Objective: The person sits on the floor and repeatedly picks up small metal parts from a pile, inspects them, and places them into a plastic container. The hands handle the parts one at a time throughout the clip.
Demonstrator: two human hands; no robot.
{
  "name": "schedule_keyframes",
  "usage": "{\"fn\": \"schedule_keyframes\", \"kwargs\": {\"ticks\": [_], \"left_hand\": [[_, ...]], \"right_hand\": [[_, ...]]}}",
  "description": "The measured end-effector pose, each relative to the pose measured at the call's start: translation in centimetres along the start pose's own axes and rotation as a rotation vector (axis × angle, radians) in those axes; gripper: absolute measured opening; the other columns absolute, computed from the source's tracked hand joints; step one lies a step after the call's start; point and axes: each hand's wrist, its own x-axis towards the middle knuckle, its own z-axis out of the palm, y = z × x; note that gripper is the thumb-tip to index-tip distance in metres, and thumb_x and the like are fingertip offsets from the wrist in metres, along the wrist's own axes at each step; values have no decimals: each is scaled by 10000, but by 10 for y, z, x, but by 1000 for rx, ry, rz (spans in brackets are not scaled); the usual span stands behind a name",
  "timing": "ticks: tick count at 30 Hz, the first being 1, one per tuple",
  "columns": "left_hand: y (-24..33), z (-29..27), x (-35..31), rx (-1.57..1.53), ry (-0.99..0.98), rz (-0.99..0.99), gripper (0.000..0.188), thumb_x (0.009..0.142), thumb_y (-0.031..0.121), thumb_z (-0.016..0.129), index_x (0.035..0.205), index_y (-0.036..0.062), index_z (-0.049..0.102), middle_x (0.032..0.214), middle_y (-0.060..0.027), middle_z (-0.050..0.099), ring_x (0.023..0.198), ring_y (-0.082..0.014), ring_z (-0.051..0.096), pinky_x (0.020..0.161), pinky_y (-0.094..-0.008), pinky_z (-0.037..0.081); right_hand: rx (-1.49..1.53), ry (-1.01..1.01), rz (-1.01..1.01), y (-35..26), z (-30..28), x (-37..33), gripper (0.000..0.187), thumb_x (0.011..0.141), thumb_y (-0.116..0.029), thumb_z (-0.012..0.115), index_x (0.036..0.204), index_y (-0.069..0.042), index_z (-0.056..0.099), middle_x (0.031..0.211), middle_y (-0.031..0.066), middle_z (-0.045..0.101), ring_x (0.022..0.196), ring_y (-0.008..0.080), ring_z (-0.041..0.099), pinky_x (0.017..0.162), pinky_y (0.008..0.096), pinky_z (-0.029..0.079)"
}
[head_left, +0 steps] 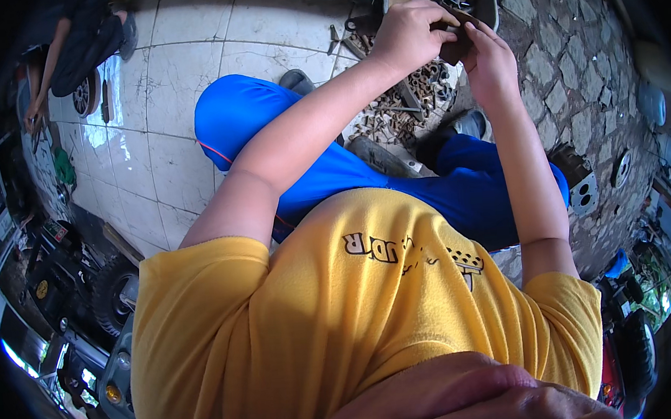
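Up at the top of the head view, both hands meet around a dark brown, rusty-looking flat metal piece (458,48). My left hand (416,37) pinches its upper left side with the fingers curled over. From the right, my right hand (493,65) grips the same piece, thumb and fingers along its edge. The fingers cover part of it, so its exact kind cannot be made out. Just behind the hands stands a grey bin (487,0) holding loose metal parts. Below the hands, a heap of small rusty bolts and hardware (401,122) lies on the floor between my feet.
White floor tiles (189,72) stretch to the left, rough stone paving (565,72) to the right. A metal plate with holes (583,194) lies by my right knee. Another person (84,48) crouches at the far left near a wheel-like part (83,98). Vehicles stand at the lower left.
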Motion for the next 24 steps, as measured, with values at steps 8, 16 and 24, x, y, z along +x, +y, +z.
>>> {"fn": "schedule_keyframes", "kwargs": {"ticks": [8,16,24], "left_hand": [[-10,7,4,68,8,-5,204,738,99,833,936,82,787,987,-89,758,926,-269,731,830,-352,584],[2,16,1,56,-26,96,212,732,69,815,940,85,782,988,-84,751,928,-272,725,844,-360,585],[5,14,2,49,-8,172,202,738,69,812,937,75,778,966,-89,747,926,-285,723,826,-366,584]], "right_hand": [[-46,43,-4,-7,-10,-4,294,1050,-111,517,1278,42,622,1046,85,703,863,117,669,724,241,525],[18,14,-14,-2,-15,-2,295,1055,-106,499,1271,55,618,1068,103,699,918,157,684,771,274,546],[-4,32,-38,-3,-19,3,299,1042,-142,550,1269,32,639,1010,64,706,797,86,622,640,244,462]]}}
